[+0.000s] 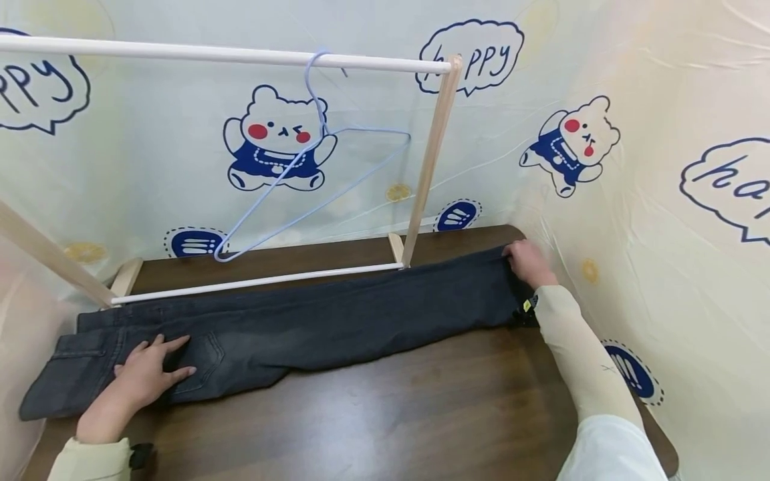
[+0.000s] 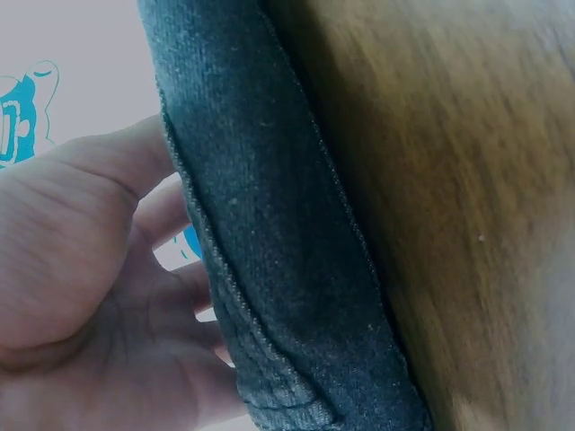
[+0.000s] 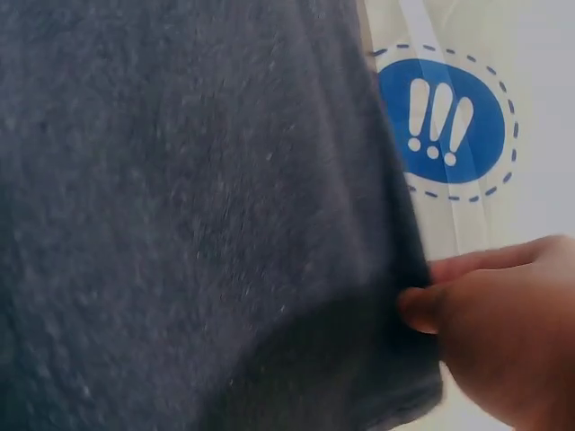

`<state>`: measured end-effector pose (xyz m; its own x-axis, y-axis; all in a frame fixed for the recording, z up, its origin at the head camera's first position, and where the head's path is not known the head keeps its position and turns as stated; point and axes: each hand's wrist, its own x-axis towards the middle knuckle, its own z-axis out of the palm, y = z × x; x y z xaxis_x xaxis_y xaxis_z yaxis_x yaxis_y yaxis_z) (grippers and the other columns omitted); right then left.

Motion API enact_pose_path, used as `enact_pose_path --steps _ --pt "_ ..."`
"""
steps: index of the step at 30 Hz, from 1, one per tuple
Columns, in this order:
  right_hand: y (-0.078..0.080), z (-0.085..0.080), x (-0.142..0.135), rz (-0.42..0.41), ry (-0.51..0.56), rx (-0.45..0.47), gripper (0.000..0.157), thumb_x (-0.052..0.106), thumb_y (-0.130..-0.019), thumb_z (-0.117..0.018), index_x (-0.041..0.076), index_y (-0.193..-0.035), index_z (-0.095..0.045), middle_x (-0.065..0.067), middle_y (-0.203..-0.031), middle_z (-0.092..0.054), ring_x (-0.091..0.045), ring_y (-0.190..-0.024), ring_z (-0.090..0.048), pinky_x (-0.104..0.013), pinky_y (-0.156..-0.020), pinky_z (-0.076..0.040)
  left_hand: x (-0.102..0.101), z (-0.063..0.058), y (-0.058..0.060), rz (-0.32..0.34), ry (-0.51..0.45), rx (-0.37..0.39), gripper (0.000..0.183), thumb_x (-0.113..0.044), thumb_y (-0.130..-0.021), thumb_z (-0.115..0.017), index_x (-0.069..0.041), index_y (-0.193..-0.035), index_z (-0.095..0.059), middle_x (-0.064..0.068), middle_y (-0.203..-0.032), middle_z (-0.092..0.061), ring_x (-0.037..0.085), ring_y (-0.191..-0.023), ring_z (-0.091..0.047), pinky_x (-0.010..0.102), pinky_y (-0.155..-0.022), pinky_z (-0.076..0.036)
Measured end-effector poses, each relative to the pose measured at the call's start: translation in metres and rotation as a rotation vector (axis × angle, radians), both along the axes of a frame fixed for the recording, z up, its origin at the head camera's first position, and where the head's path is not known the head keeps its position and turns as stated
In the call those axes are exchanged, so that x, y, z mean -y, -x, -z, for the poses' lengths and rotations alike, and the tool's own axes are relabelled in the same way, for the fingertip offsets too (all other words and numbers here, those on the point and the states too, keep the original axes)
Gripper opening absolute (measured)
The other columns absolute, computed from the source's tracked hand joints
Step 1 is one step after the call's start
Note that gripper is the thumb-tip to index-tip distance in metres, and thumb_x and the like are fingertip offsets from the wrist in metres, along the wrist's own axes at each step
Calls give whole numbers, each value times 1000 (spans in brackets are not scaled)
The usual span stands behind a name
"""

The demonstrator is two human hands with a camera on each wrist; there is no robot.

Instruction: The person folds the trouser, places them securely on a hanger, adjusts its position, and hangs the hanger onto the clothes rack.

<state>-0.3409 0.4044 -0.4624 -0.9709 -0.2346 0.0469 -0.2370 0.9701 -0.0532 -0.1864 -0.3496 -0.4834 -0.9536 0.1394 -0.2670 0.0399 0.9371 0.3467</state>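
A pair of dark jeans [image 1: 361,314], folded lengthwise, stretches across the table with the waistband at the left and the leg ends at the right. My left hand [image 1: 144,374] rests on the jeans near the back pocket, its fingers spread. In the left wrist view, the palm and fingers of that hand [image 2: 108,278] show beside the dark denim [image 2: 269,233]. At the far right corner of the leg ends, my right hand [image 1: 529,262] pinches the fabric edge. The right wrist view shows its thumb and fingers [image 3: 427,305] gripping the side of the denim [image 3: 198,215].
Behind the jeans stands a rack with a white top rail [image 1: 180,51], wooden posts [image 1: 430,167] and a white lower bar [image 1: 259,283]. A light blue hanger [image 1: 265,194] hangs from the rail. Printed curtain [image 1: 601,267] borders the brown table [image 1: 385,414].
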Motion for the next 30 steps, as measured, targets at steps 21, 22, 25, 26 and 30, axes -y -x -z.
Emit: enact_pose_path --steps 21,22,25,26,30 --pt "23 -8 -14 142 -9 -125 26 -9 -85 -54 -5 -100 -75 -29 -97 -70 -48 -92 -58 -60 -85 -47 -8 -3 3 0 21 -1 76 -36 -89 -77 5 -145 -46 55 -142 -22 74 -127 -21 91 -90 -21" --pt "24 -8 -13 146 -8 -133 26 -9 -85 -54 -5 -101 -75 -29 -97 -70 -48 -92 -57 -61 -84 -48 -8 -2 2 -2 18 2 76 -36 -89 -77 5 -146 -46 55 -143 -21 74 -127 -20 91 -90 -21" --pt "24 -5 -10 156 16 -126 25 -8 -88 -54 -6 -103 -75 -30 -99 -69 -49 -95 -57 -61 -84 -48 -6 0 -1 -5 12 4 77 -38 -90 -76 4 -147 -45 54 -143 -21 74 -127 -19 91 -90 -21" --pt "25 -2 -9 156 45 -111 25 -7 -90 -54 -7 -105 -74 -30 -101 -69 -49 -97 -58 -61 -86 -49 -6 0 -1 -7 12 4 77 -38 -90 -76 4 -147 -45 54 -143 -21 74 -127 -19 91 -90 -21" --pt "25 9 -6 109 185 -33 29 -5 -94 -59 -15 -120 -66 -34 -119 -64 -52 -114 -56 -61 -100 -45 -3 1 -3 -16 16 3 77 -38 -90 -76 5 -146 -45 54 -143 -21 74 -127 -19 91 -90 -20"
